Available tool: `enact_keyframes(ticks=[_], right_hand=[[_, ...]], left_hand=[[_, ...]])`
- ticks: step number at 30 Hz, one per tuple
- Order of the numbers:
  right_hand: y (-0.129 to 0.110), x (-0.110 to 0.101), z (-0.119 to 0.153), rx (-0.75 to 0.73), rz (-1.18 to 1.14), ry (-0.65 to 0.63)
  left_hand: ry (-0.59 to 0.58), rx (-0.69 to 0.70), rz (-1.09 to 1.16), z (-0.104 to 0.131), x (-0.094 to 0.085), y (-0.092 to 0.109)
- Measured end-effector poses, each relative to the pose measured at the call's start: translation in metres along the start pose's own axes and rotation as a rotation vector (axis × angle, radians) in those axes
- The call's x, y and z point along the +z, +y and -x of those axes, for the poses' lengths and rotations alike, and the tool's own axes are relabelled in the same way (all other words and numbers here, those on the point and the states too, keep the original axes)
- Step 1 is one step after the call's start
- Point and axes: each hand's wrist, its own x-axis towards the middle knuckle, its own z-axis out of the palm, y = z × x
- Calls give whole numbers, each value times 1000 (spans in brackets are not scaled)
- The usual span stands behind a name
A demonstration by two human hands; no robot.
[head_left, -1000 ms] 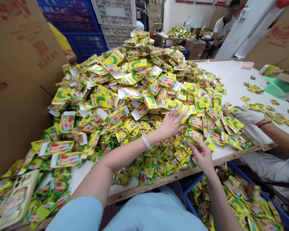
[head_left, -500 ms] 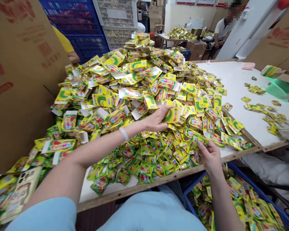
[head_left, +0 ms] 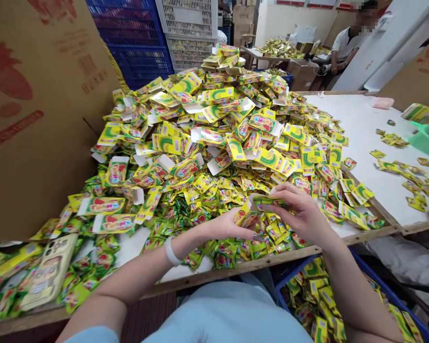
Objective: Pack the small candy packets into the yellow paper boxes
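Observation:
My left hand (head_left: 232, 226) is closed around a small yellow box (head_left: 246, 213) whose open end faces right. In my right hand (head_left: 296, 209), thumb and fingers pinch a green sachet (head_left: 268, 202), held right at the box's open end; how far it reaches inside I cannot tell. Beneath and beyond both hands, loose green and yellow sachets (head_left: 221, 190) cover the near part of the table. Behind these rises a tall heap of yellow boxes (head_left: 218, 95), many with white end flaps sticking out.
A large cardboard carton (head_left: 50, 143) stands at the left, with a phone (head_left: 50, 271) near it. Below the table edge at right is a blue crate (head_left: 284, 290) of filled-looking boxes. Sachets lie on the white table (head_left: 364, 124) at right. A person (head_left: 346, 43) sits far back.
My left hand has drawn back from the heap with a box, toward my body. My right hand has brought the sachet leftward to the box's open end. The view has shifted slightly.

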Motion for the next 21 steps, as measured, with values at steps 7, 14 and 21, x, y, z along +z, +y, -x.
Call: enact_keyframes(ticks=[7, 14, 21], right_hand=[[-20, 0, -1, -149, 299, -336], [-13, 39, 25, -72, 81, 8], [-18, 54, 62, 349, -467, 96]], left_hand=[[-131, -77, -38, 12, 2, -15], [-188, -142, 61, 35, 10, -23], [-134, -92, 126, 42, 32, -33]])
